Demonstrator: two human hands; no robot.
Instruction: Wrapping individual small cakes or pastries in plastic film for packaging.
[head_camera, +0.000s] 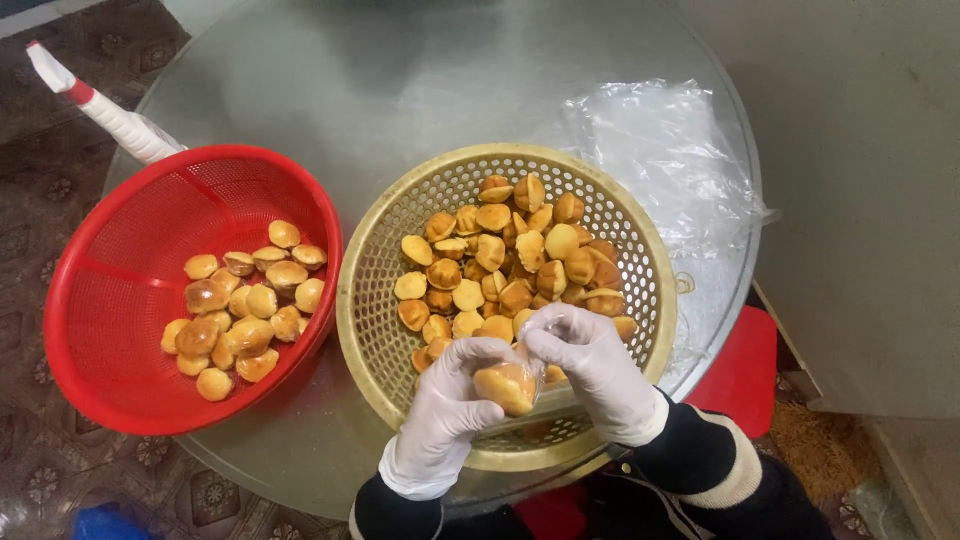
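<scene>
Both my hands wear white gloves and meet over the near rim of a beige perforated basket (372, 300). My left hand (448, 400) and my right hand (590, 365) together grip a small clear bag with golden cakes (507, 385) inside it. The beige basket holds several small golden shell-shaped cakes (500, 255). To its left a red basket (110, 290) holds several more of the same cakes (245, 310).
Both baskets stand on a round glass table (400, 70). A pile of clear plastic bags (665, 160) lies at the table's right edge. A white and red bottle nozzle (95, 105) sticks out behind the red basket. A red stool (745, 375) stands below right.
</scene>
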